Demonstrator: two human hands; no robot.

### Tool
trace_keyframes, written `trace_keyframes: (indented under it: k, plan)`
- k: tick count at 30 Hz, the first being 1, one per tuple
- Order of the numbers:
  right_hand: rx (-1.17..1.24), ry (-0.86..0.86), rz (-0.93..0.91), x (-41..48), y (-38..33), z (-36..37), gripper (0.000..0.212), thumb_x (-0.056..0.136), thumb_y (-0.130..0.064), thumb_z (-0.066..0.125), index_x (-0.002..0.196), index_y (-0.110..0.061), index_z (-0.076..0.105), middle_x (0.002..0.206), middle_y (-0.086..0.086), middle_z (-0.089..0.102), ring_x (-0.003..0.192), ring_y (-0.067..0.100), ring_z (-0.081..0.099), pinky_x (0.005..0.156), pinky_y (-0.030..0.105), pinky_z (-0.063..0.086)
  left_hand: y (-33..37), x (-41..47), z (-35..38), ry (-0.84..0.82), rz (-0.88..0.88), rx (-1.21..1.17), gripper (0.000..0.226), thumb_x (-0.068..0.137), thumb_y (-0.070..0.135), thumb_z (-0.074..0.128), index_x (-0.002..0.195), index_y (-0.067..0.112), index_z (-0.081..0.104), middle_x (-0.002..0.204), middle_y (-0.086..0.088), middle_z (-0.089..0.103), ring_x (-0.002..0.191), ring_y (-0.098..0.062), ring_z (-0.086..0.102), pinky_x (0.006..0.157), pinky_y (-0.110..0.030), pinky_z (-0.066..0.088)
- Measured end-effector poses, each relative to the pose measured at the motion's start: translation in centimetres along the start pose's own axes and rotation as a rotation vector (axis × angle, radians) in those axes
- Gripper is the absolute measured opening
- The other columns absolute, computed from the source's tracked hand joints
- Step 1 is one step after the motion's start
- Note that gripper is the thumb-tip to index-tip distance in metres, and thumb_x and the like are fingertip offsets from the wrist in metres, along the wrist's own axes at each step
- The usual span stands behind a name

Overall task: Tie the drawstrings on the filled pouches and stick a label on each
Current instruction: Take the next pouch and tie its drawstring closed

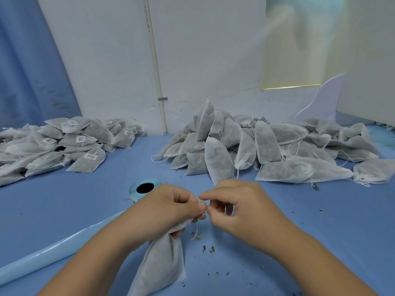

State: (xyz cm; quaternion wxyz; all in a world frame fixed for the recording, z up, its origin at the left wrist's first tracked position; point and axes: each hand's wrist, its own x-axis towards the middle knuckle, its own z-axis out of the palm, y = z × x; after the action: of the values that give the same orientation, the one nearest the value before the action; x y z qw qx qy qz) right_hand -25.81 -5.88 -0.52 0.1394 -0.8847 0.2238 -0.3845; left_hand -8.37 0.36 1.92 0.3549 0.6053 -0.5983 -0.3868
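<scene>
A filled white mesh pouch (160,265) hangs low in the middle, its gathered neck gripped in my left hand (171,208). My right hand (233,208) is right beside it and pinches the thin white drawstring (195,230) at the neck; a loose end dangles below the fingers. A pale blue label roll (142,187) with a dark core lies on the blue table just behind my left hand, and its shiny backing strip (53,251) trails toward the lower left.
A heap of unlabelled filled pouches (267,146) fills the back right of the blue table (64,199). A pile of pouches with barcode labels (64,144) lies at the back left. Small dry crumbs (208,248) dot the table near my hands. A white wall stands behind.
</scene>
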Motion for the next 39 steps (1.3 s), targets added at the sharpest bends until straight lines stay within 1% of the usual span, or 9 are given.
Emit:
trace_keyframes:
  k: [5,10,12,17,23,28,31,35,39]
  plan:
    - [0.014,-0.074,0.008,-0.2,-0.3,0.5,0.018,0.077,-0.015,0.062,0.082,-0.021,0.078,0.070,-0.004,0.060,0.068,0.011,0.053,0.059,0.028,0.046,-0.6,-0.2,0.0,-0.058,-0.020,0.062,0.028,0.092,0.026,0.064,0.067,0.018,0.071,0.048,0.007,0.047,0.044,-0.009,0.037,0.048,-0.021,0.039]
    - [0.026,-0.119,0.064,-0.1,-0.4,0.7,0.012,0.077,-0.020,0.062,0.076,-0.023,0.074,0.068,-0.009,0.056,0.070,0.007,0.054,0.060,0.016,0.041,-0.6,-0.5,-0.5,-0.144,-0.017,0.105,0.025,0.091,0.032,0.066,0.073,0.015,0.074,0.062,-0.002,0.056,0.047,-0.008,0.039,0.051,-0.020,0.041]
    - [0.070,-0.127,0.119,-0.2,-0.3,0.9,0.011,0.077,-0.015,0.064,0.072,-0.022,0.071,0.066,-0.010,0.056,0.067,0.005,0.053,0.059,0.013,0.040,-0.6,-0.5,-0.7,-0.112,-0.018,0.145,0.025,0.091,0.029,0.067,0.067,0.022,0.073,0.053,0.009,0.056,0.045,-0.006,0.041,0.050,-0.018,0.041]
    - [0.356,-0.207,0.419,-0.1,-0.4,1.0,0.009,0.079,-0.016,0.065,0.071,-0.016,0.068,0.050,-0.013,0.052,0.046,0.000,0.043,0.047,0.010,0.034,-0.5,-0.5,-0.6,0.069,0.059,0.234,0.020,0.084,0.032,0.073,0.064,0.033,0.074,0.044,0.009,0.045,0.043,-0.006,0.035,0.045,-0.016,0.032]
    - [0.486,-0.239,0.573,0.2,-0.3,0.5,0.015,0.081,-0.029,0.064,0.074,-0.017,0.070,0.055,-0.006,0.063,0.055,0.009,0.051,0.060,0.028,0.043,-0.6,-0.7,0.1,0.251,0.189,0.264,0.012,0.079,0.034,0.075,0.067,0.035,0.075,0.062,0.016,0.062,0.049,0.001,0.047,0.051,-0.010,0.035]
    - [0.510,-0.187,0.555,0.2,-0.6,0.3,0.016,0.082,-0.030,0.068,0.072,-0.019,0.071,0.053,-0.009,0.061,0.052,0.003,0.052,0.055,0.019,0.041,-0.8,-0.7,0.1,0.218,0.127,0.034,0.019,0.083,0.035,0.073,0.069,0.023,0.072,0.043,0.012,0.041,0.041,-0.006,0.032,0.046,-0.019,0.028]
    - [0.523,-0.149,0.534,0.2,-0.8,0.4,0.015,0.082,-0.024,0.068,0.069,-0.020,0.071,0.050,-0.013,0.056,0.047,-0.003,0.051,0.047,0.009,0.037,-0.8,-0.7,0.3,0.218,0.093,-0.048,0.021,0.079,0.035,0.069,0.061,0.023,0.070,0.046,0.016,0.049,0.043,0.001,0.042,0.052,-0.022,0.030]
    - [0.518,-0.101,0.486,0.2,-0.9,0.9,0.012,0.082,-0.025,0.070,0.070,-0.023,0.071,0.054,-0.010,0.053,0.054,0.006,0.046,0.052,0.016,0.037,-0.8,-0.8,0.4,0.143,0.021,-0.206,0.024,0.081,0.031,0.071,0.061,0.018,0.069,0.049,0.009,0.053,0.046,-0.005,0.046,0.050,-0.017,0.035]
    - [0.506,-0.049,0.460,0.1,-0.8,1.1,0.014,0.080,-0.021,0.071,0.067,-0.023,0.070,0.053,-0.013,0.050,0.051,0.004,0.040,0.050,0.016,0.034,-1.0,-0.8,0.7,0.117,-0.028,-0.316,0.028,0.072,0.038,0.070,0.065,0.011,0.067,0.052,-0.004,0.042,0.048,-0.015,0.036,0.050,-0.025,0.031]
